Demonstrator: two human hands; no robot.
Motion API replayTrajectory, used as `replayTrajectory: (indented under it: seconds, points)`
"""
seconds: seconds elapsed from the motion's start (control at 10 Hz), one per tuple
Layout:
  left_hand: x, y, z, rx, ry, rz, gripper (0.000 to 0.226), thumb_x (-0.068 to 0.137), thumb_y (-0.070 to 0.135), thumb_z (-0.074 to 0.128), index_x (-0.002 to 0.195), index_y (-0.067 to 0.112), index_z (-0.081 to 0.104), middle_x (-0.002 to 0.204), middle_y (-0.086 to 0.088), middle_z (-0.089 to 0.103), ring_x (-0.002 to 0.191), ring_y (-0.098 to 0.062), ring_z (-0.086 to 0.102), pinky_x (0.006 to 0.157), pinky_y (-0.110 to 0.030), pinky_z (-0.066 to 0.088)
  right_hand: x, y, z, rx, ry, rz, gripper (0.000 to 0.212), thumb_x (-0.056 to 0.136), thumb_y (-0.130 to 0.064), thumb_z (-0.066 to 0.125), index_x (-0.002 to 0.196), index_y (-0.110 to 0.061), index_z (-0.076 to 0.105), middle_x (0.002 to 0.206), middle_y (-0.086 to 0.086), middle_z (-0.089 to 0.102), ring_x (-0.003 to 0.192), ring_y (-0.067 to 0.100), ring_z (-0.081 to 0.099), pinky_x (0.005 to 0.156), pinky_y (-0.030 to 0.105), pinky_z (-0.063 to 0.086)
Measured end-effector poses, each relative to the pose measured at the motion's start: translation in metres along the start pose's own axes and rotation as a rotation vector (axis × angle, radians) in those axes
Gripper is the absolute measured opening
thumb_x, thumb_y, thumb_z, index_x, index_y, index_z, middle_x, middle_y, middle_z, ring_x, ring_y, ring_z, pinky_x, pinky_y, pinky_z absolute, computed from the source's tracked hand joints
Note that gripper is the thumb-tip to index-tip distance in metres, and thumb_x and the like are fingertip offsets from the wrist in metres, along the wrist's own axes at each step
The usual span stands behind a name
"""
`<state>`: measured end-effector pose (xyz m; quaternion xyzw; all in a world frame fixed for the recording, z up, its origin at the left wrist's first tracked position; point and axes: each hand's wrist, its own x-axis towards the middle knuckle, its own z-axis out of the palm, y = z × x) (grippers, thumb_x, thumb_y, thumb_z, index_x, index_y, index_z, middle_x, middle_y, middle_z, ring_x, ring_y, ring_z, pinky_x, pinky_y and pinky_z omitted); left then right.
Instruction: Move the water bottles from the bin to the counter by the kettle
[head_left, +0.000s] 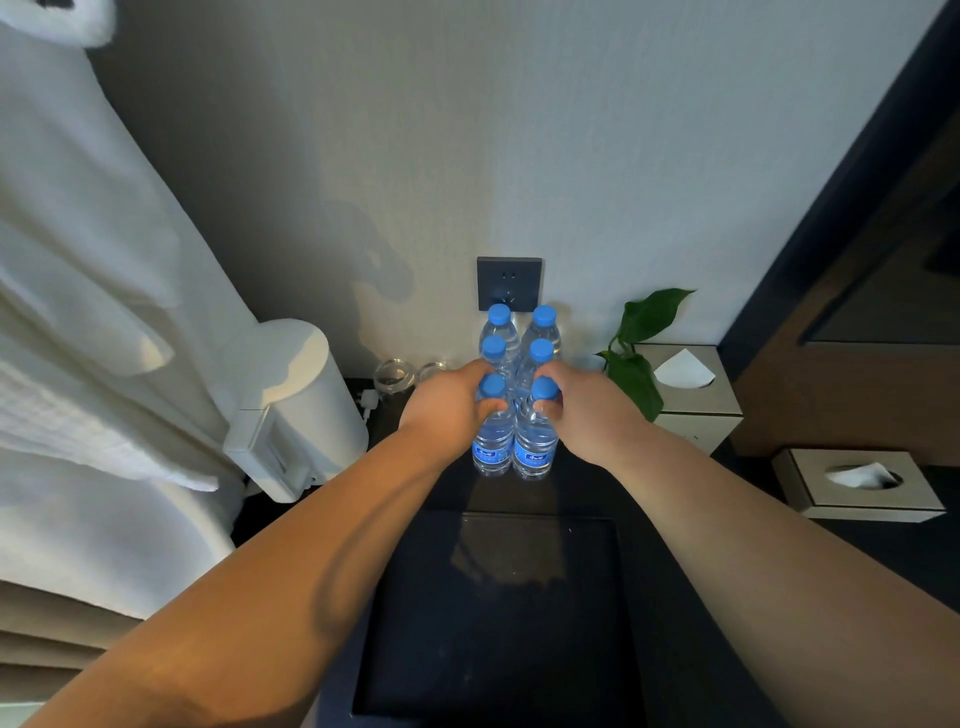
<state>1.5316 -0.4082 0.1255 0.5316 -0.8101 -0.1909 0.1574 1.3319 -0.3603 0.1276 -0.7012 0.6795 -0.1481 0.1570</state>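
Note:
Several clear water bottles with blue caps stand in two rows on the dark counter (587, 486), below a wall socket. My left hand (447, 408) grips the neck of the front left bottle (491, 441). My right hand (587, 410) grips the neck of the front right bottle (534, 447). Both front bottles stand upright with their bases on the counter. The rear bottles (519, 335) stand behind them against the wall. A white kettle (296, 410) stands to the left of the bottles. The dark bin (493, 613) lies open below my arms, its inside dark.
A white robe (88, 291) hangs at the left. Glass cups (396, 382) stand between the kettle and the bottles. A green plant (636, 358) and a tissue box (688, 387) stand to the right, with a second tissue box (857, 483) farther right.

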Motion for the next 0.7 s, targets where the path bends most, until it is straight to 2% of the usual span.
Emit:
replayTrajectory:
  seconds: [0.1, 0.3, 0.4, 0.5, 0.6, 0.7]
  points:
    - [0.0, 0.001, -0.001, 0.005, -0.005, -0.003, 0.036, 0.097, 0.035, 0.071, 0.127, 0.018, 0.062, 0.105, -0.005, 0.072, 0.095, -0.026, 0.066, 0.073, -0.028, 0.039, -0.001, 0.0, 0.0, 0.001, 0.009, -0.006, 0.024, 0.104, -0.028, 0.059, 0.125, -0.02, 0.054, 0.102, 0.007, 0.07, 0.083, 0.023, 0.062, 0.073, 0.037, 0.053]
    - [0.004, 0.004, -0.008, 0.043, -0.09, -0.04, 0.04, 0.096, 0.038, 0.072, 0.128, 0.017, 0.059, 0.115, -0.007, 0.07, 0.104, -0.028, 0.065, 0.078, -0.031, 0.041, -0.002, -0.001, -0.003, 0.005, -0.014, 0.003, 0.035, 0.103, -0.033, 0.061, 0.135, -0.023, 0.051, 0.109, 0.005, 0.071, 0.094, 0.025, 0.068, 0.079, 0.039, 0.057]
    - [0.0, 0.004, -0.008, 0.036, -0.119, -0.05, 0.038, 0.095, 0.039, 0.072, 0.123, 0.018, 0.06, 0.114, -0.005, 0.069, 0.094, -0.021, 0.059, 0.079, -0.033, 0.044, -0.004, -0.001, -0.004, 0.026, -0.036, 0.026, 0.043, 0.101, -0.035, 0.063, 0.14, -0.025, 0.049, 0.099, -0.002, 0.066, 0.094, 0.023, 0.069, 0.08, 0.04, 0.058]
    - [-0.005, 0.001, -0.006, 0.044, -0.131, -0.056, 0.04, 0.095, 0.043, 0.07, 0.125, 0.02, 0.058, 0.119, -0.004, 0.069, 0.096, -0.021, 0.061, 0.084, -0.037, 0.051, -0.006, 0.006, -0.002, 0.042, -0.048, 0.041, 0.047, 0.099, -0.041, 0.063, 0.141, -0.024, 0.049, 0.094, -0.004, 0.063, 0.092, 0.022, 0.067, 0.077, 0.039, 0.056]
    - [-0.017, 0.005, -0.011, 0.043, -0.123, -0.084, 0.053, 0.095, 0.049, 0.068, 0.137, 0.022, 0.053, 0.132, -0.004, 0.067, 0.113, -0.025, 0.065, 0.09, -0.041, 0.055, -0.019, 0.008, -0.003, 0.06, -0.05, 0.057, 0.053, 0.098, -0.046, 0.062, 0.145, -0.024, 0.049, 0.111, 0.0, 0.068, 0.1, 0.021, 0.066, 0.08, 0.037, 0.055]
    - [-0.027, 0.011, -0.014, 0.041, -0.074, -0.126, 0.062, 0.095, 0.053, 0.066, 0.144, 0.019, 0.049, 0.139, -0.007, 0.064, 0.121, -0.026, 0.064, 0.093, -0.041, 0.054, -0.031, 0.011, -0.006, 0.056, -0.028, 0.051, 0.056, 0.098, -0.048, 0.063, 0.147, -0.024, 0.049, 0.127, 0.004, 0.067, 0.112, 0.022, 0.065, 0.089, 0.038, 0.055]
